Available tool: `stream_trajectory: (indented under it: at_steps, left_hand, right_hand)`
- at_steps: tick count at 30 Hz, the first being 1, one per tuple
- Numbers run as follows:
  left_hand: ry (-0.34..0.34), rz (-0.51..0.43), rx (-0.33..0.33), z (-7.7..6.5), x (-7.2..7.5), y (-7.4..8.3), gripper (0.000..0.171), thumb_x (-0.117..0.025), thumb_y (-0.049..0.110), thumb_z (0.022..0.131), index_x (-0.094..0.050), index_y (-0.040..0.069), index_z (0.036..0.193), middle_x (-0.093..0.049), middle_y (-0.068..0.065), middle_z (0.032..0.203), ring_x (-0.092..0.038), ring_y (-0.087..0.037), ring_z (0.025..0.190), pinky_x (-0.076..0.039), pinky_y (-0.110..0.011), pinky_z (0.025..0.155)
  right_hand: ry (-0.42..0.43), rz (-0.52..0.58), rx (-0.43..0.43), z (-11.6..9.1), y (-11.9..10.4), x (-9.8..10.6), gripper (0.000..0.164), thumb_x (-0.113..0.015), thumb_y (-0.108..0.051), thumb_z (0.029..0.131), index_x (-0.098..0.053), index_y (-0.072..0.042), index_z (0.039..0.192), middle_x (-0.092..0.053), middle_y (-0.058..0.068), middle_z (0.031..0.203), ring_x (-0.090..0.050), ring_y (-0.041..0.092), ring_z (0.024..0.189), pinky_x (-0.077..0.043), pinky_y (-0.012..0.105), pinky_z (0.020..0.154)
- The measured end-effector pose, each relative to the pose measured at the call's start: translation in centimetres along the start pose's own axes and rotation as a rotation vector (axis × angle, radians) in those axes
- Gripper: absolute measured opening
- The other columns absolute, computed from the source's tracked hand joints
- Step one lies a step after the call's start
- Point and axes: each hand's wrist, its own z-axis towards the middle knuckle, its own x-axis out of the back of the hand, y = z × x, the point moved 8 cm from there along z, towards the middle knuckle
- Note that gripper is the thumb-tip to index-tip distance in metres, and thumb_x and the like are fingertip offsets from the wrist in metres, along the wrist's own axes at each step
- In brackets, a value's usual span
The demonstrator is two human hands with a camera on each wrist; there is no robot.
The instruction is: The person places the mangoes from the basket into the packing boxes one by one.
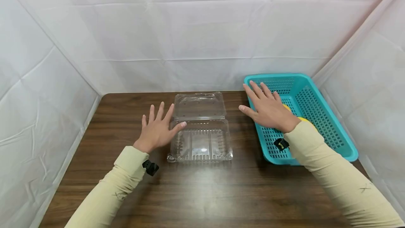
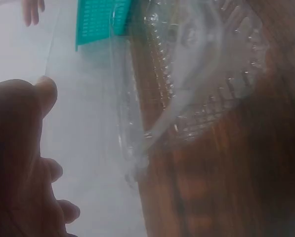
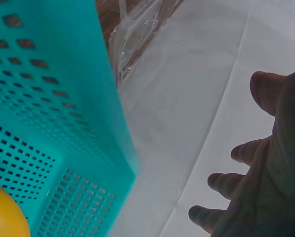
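A clear plastic clamshell box (image 1: 200, 143) stands on the table with its lid (image 1: 199, 105) folded back toward the wall. My left hand (image 1: 157, 129) is spread above the table at the box's left side, its thumb overlapping the box edge in the head view, and it holds nothing. Over the left part of a turquoise basket (image 1: 332, 115) hovers my right hand (image 1: 267, 110), fingers spread and nothing in them. Yellow round things, partly hidden by the right hand and sleeve, lie in the basket; the right wrist view shows one smooth yellow one (image 3: 6, 215), cut off by the frame edge.
The dark wood table (image 1: 202, 196) ends at white cloth walls (image 1: 196, 38) behind and on both sides. The basket takes up the table's right side, close to the right wall. A black wrist camera (image 1: 150, 167) sits on the left wrist.
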Motion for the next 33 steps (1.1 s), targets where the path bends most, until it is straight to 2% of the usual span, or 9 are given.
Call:
stream_trajectory:
  at_steps: [9, 19, 25, 33]
  left_hand:
    - [-0.019, 0.005, 0.011, 0.0, -1.6, -1.1, 0.092, -0.037, 0.075, 0.099, -0.003, 0.024, 0.167, 0.006, -0.015, 0.174, 0.013, -0.046, 0.158, 0.002, -0.077, 0.119]
    - [-0.035, -0.055, -0.003, 0.0, -2.5, -1.7, 0.092, -0.04, 0.069, 0.101, -0.006, 0.015, 0.167, 0.001, -0.019, 0.173, 0.006, -0.049, 0.158, -0.002, -0.073, 0.122]
    - [-0.039, -0.083, 0.003, 0.2, -3.0, -1.9, 0.091, -0.038, 0.065, 0.104, -0.005, 0.009, 0.166, -0.001, -0.023, 0.172, 0.004, -0.052, 0.157, -0.003, -0.071, 0.123]
    - [-0.061, -0.07, 0.03, 0.2, -3.4, -2.0, 0.082, -0.031, 0.06, 0.108, -0.007, 0.007, 0.166, -0.004, -0.022, 0.172, 0.004, -0.05, 0.157, -0.003, -0.069, 0.124]
  right_hand:
    - [-0.008, -0.003, -0.006, 0.2, 1.4, 0.2, 0.081, -0.037, -0.059, 0.107, 0.002, -0.021, 0.167, 0.005, 0.012, 0.175, 0.008, 0.046, 0.159, 0.001, 0.077, 0.118]
    - [-0.019, -0.01, -0.027, 0.0, 2.8, 0.3, 0.081, -0.036, -0.058, 0.108, 0.001, -0.017, 0.167, 0.006, 0.015, 0.174, 0.008, 0.048, 0.158, 0.0, 0.079, 0.117]
    - [-0.026, -0.019, -0.043, -0.1, 4.2, 0.5, 0.082, -0.035, -0.059, 0.107, 0.003, -0.017, 0.167, 0.006, 0.016, 0.174, 0.009, 0.049, 0.158, -0.001, 0.08, 0.116]
    - [-0.052, -0.002, -0.076, -0.5, 6.4, 0.7, 0.085, -0.035, -0.063, 0.106, 0.004, -0.018, 0.167, 0.006, 0.017, 0.173, 0.008, 0.051, 0.156, 0.0, 0.079, 0.117]
